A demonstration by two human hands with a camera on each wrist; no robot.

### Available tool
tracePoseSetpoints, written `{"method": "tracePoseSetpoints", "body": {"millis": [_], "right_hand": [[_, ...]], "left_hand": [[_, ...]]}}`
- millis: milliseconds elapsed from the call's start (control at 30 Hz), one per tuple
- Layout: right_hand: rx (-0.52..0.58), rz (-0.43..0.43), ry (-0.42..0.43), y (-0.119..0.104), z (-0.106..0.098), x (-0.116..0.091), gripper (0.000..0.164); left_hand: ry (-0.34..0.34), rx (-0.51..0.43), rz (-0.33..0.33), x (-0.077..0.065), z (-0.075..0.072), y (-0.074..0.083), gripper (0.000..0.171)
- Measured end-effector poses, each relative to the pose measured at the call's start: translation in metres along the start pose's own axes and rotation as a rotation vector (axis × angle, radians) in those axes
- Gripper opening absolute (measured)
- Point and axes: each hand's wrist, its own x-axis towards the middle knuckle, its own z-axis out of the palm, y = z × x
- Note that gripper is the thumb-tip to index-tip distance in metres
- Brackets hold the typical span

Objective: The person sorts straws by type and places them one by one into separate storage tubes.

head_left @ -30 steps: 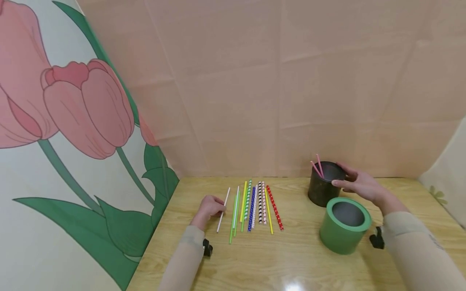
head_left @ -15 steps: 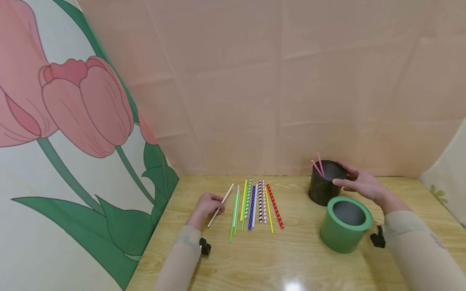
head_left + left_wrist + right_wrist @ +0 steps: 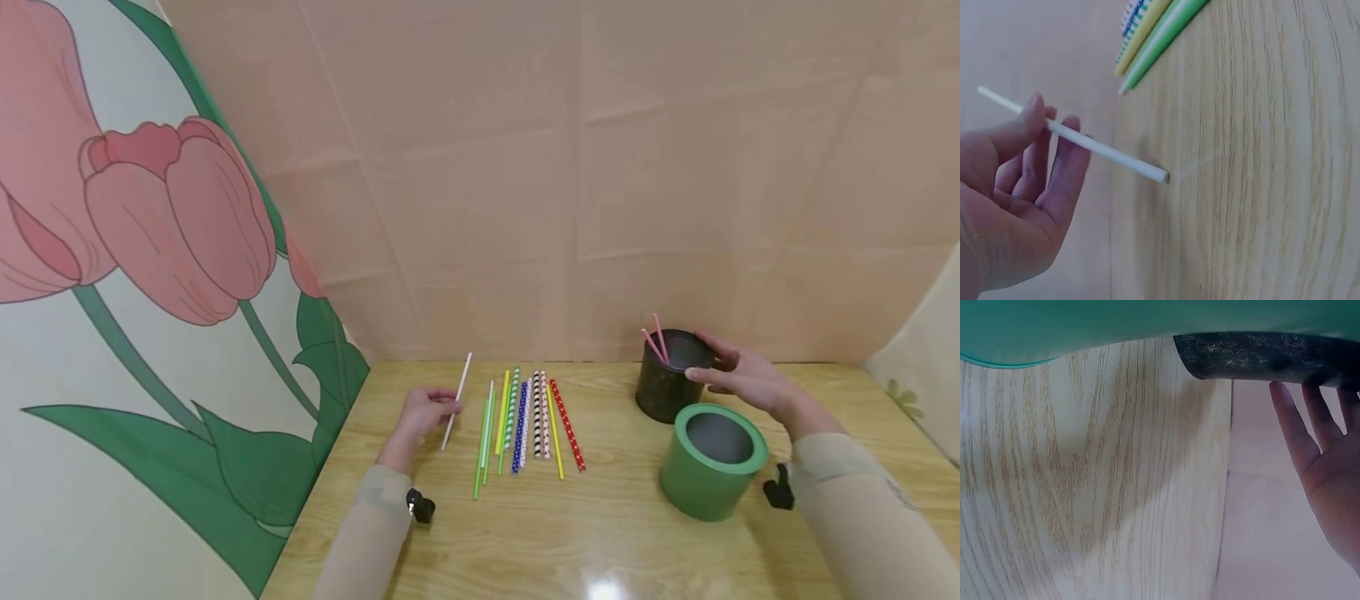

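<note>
My left hand (image 3: 423, 412) pinches a thin white paper straw (image 3: 465, 371) between thumb and fingers, tilted above the tabletop at the left end of a row of straws. In the left wrist view the straw's free end (image 3: 1147, 169) points away from the hand. On the right, my right hand (image 3: 753, 383) holds the side of a black round container (image 3: 660, 396), thumb at the near rim and fingers at the far side. Two pink straws (image 3: 652, 342) stand leaning inside that container. The right wrist view shows fingertips touching the black wall (image 3: 1247, 356).
Several straws lie side by side mid-table, among them a blue spotted straw (image 3: 519, 429) and a red spotted straw (image 3: 567, 425). A green thick-rimmed round container (image 3: 701, 483) stands in front of the black one. A pinkish cloth (image 3: 480, 208) hangs behind the wooden table (image 3: 540, 542).
My left hand has lifted the white straw off the table and moved slightly left, the straw turning in its fingers. The right hand and black container have stayed in place.
</note>
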Motion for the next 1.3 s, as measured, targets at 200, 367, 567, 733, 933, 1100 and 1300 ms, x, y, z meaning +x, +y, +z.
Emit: {"method": "tracePoseSetpoints", "body": {"millis": [200,367,567,733,933,1100,1300], "right_hand": [[0.004,0.001,0.002,-0.001,0.0,0.0,0.098],[0.005,0.001,0.002,0.0,0.001,0.001,0.097],[0.013,-0.001,0.004,-0.001,0.002,0.0,0.096],[0.016,-0.004,0.006,0.001,0.003,0.002,0.093],[0.018,0.003,0.007,0.001,0.001,0.001,0.095],[0.008,-0.001,0.007,0.0,0.002,-0.001,0.095],[-0.011,-0.004,0.019,-0.001,0.001,-0.001,0.093]], "left_hand": [[0.05,-0.036,0.065,-0.001,0.006,0.007,0.032],[0.092,-0.101,0.096,-0.002,0.013,0.012,0.029],[0.113,-0.226,0.208,-0.002,0.024,0.017,0.026],[0.086,-0.275,0.3,-0.004,0.038,0.023,0.024],[0.076,-0.322,0.315,-0.005,0.057,0.029,0.024],[0.058,-0.353,0.339,-0.008,0.073,0.035,0.023],[0.061,-0.395,0.329,-0.012,0.096,0.042,0.021]]}}
